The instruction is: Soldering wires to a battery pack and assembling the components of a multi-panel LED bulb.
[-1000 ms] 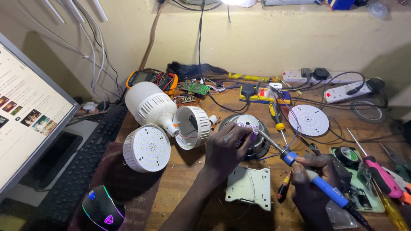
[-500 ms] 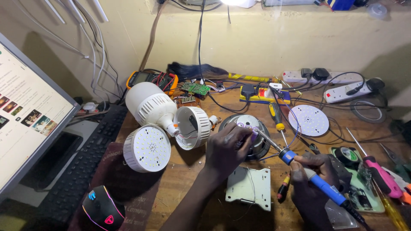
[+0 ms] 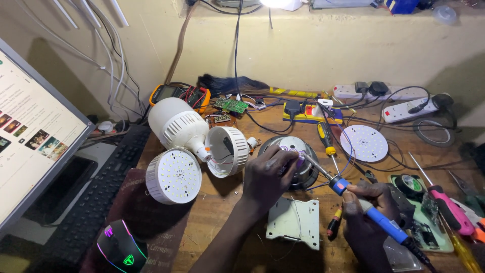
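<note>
Head view is looking down on a cluttered wooden desk (image 3: 217, 217), and everything is gathering around a round dark metal lamp housing (image 3: 293, 167) sitting near its middle. Left hand (image 3: 268, 177) is resting on the near-left rim of that housing, its fingers curling together and pinching something small and purplish at the housing's top; what that bit is cannot be told. Right hand (image 3: 371, 210) is closing firmly around the blue handle of a soldering iron (image 3: 348, 189), just to the right of the housing and nearer the person, with the iron's thin metal tip slanting up-left and meeting the housing right beside the left fingertips.

Left of the housing, a large white ribbed bulb body (image 3: 177, 124) is lying on its side, and a white open bulb cap (image 3: 228, 150) is lying between it and the housing. A white round LED disc in a ribbed shell (image 3: 173, 176) is lying further left and nearer the person. Just below the housing a pale square metal bracket plate (image 3: 294, 221) is lying flat. Right of the housing, a bare white round LED board (image 3: 364, 143) is lying well apart, and a yellow-handled screwdriver (image 3: 326, 137) is lying between the two. Far left of the housing a black keyboard (image 3: 96, 197) is running along the desk's edge.
</note>
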